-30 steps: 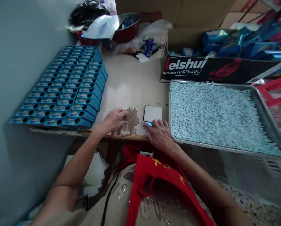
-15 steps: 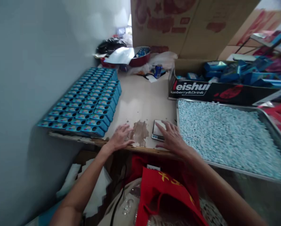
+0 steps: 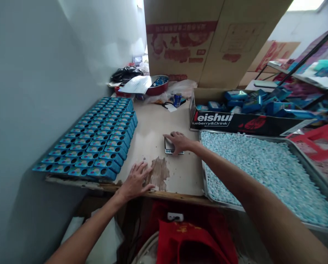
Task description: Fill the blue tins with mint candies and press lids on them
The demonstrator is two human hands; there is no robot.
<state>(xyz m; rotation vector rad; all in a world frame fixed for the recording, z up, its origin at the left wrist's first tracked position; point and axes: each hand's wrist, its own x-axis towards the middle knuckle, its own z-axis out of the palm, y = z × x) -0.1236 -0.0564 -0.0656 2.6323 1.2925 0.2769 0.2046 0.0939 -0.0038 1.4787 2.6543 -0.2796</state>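
Note:
A small flat digital scale (image 3: 169,145) with a pale top and a dark frame lies on the table. My right hand (image 3: 177,142) reaches over it and grips it from above, thumb toward the front, covering much of its right side. My left hand (image 3: 135,180) rests near the table's front edge with fingers spread, holding nothing, beside a bare patch of peeled wood (image 3: 158,172). Left of it stand rows of blue boxes (image 3: 98,137), each with a round dark opening. Under my right forearm is a metal tray (image 3: 203,165) of small pale-blue pieces (image 3: 235,157), perhaps candies.
Behind the tray, a black carton (image 3: 238,124) holds blue packs. At the back are a blue can (image 3: 177,99), a red bowl (image 3: 161,88) and large cardboard (image 3: 185,44). A wall (image 3: 29,91) bounds the left; a red bag (image 3: 191,238) hangs below the front edge.
My right hand has moved away from the front edge, and the scale has shifted back across the table with it. My left hand stays near the edge. The view has tilted up slightly.

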